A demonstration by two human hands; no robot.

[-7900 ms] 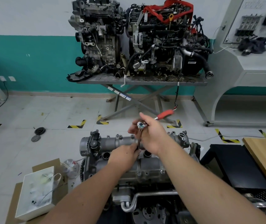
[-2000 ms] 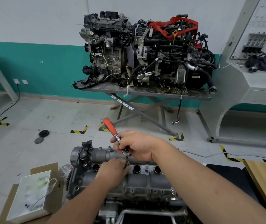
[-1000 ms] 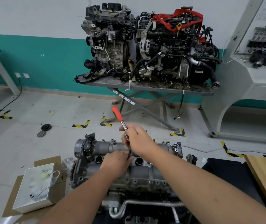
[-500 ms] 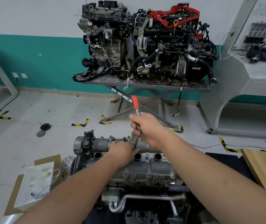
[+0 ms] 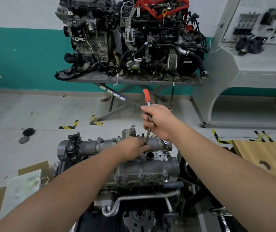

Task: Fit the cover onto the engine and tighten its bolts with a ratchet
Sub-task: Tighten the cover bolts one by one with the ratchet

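In the head view the cover [image 5: 134, 149] already lies on the engine [image 5: 144, 174] at the middle of the frame, its long axis running from 9 to 3 o'clock, with a row of bolts [image 5: 98, 139] showing along its far edge. The ratchet [image 5: 148, 104] stands nearly upright above the cover's right-hand part — orange grip at 12 o'clock, a thin extension bar [image 5: 148, 136] dropping toward 6 o'clock and leaning slightly to 7. The right hand [image 5: 157, 122] holds the tool around its head, fingers curled tight on the metal just below the orange grip. The left hand [image 5: 134, 148] rests on the cover directly below, at 6 o'clock from the right hand, its fingers bent around the foot of the bar, seemingly steadying it. The coming turn depends on that bar staying in line with the bolt under it; the left hand is the nearer one to the bolt, the right the one placed to swing the handle. Hidden — the socket, the bolt head it sits on and the left fingertips, all covered by the left hand, so whether the socket is fully seated cannot be told. An open round bore [image 5: 149, 155] sits just at 5 o'clock from the left hand. The engine's lower front is cut off by the frame's bottom edge.
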